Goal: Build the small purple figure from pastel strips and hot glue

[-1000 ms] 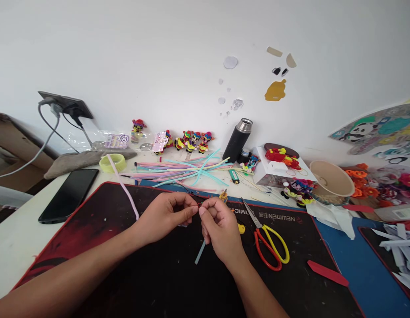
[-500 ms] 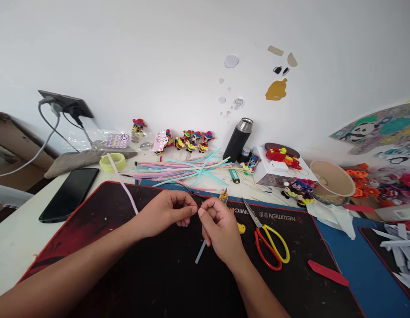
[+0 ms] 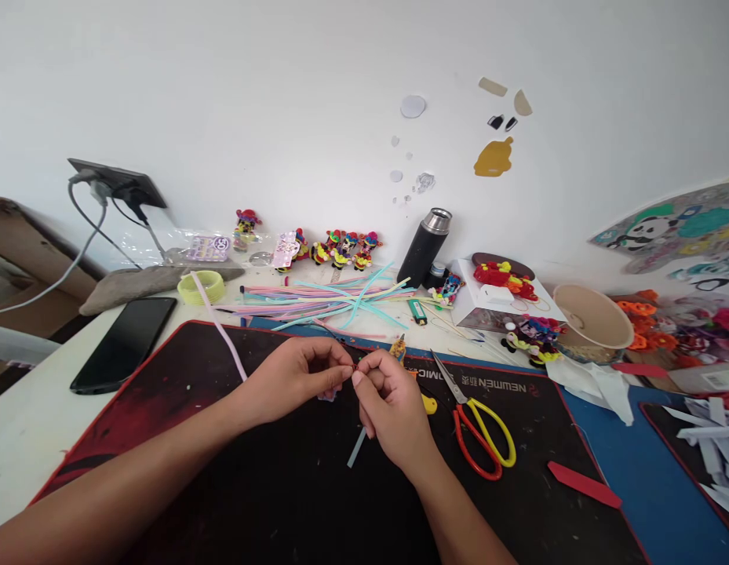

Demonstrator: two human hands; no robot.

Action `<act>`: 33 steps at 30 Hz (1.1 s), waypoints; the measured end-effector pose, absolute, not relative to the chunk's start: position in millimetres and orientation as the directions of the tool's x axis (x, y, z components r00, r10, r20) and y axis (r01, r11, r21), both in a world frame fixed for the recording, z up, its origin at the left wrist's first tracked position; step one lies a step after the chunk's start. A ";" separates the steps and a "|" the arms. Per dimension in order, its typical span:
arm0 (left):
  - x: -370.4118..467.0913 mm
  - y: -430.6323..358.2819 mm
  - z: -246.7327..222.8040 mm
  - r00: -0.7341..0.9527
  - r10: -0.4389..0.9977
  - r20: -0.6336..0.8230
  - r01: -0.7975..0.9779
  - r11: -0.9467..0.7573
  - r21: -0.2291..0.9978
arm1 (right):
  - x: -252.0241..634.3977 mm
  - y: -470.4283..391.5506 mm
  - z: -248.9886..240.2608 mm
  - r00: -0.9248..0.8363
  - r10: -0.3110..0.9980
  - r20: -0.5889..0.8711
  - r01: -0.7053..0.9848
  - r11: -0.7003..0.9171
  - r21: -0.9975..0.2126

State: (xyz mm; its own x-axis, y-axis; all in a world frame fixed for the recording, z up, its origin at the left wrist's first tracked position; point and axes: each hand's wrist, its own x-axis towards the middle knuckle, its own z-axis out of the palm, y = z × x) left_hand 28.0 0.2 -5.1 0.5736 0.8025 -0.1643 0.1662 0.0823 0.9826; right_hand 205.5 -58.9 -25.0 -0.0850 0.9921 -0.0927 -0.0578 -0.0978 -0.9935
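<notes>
Over the black desk mat (image 3: pixel 223 486), my left hand (image 3: pixel 293 380) and my right hand (image 3: pixel 391 408) meet fingertip to fingertip. Between them they pinch a tiny red piece (image 3: pixel 355 367). A pale blue strip (image 3: pixel 357 447) hangs down from under my right hand onto the mat; I cannot tell whether the fingers grip it. A small yellow piece (image 3: pixel 428 405) lies just right of my right hand. Red and yellow scissors (image 3: pixel 479 428) rest shut on the mat further right.
Several pastel strips (image 3: pixel 329 302) lie fanned behind the mat. Small colourful figures (image 3: pixel 340 249) line the wall. A black phone (image 3: pixel 124 344) lies at left, a black flask (image 3: pixel 424 247) and a paper cup (image 3: pixel 591 320) at back right, a red strip (image 3: pixel 583 485) at right.
Both hands have stayed together at the same spot, with only slight finger movement. The view has shifted a little.
</notes>
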 end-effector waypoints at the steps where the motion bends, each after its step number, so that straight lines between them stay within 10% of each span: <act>1: 27.6 0.2 -4.9 0.575 0.802 -0.160 0.171 0.073 0.983 | 205.5 -59.1 -25.4 -0.085 0.992 -0.093 -0.057 -0.098 -0.994; 15: 24.9 1.7 -6.2 0.588 0.801 -0.112 0.188 -0.001 0.982 | 206.3 -58.7 -24.9 -0.101 0.990 -0.102 -0.040 -0.106 -0.994; 33: 19.3 4.8 -9.9 0.635 0.716 0.291 0.302 -0.577 0.759 | 206.6 -58.7 -20.5 -0.156 0.980 -0.125 -0.061 -0.136 -0.989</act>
State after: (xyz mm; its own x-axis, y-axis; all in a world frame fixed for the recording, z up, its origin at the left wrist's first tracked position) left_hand 19.3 4.8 -9.9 0.6349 0.7156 0.2913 0.3021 -0.5770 0.7588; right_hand 206.6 -58.7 -20.5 -0.1556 0.9799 -0.1250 -0.0610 -0.1358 -0.9889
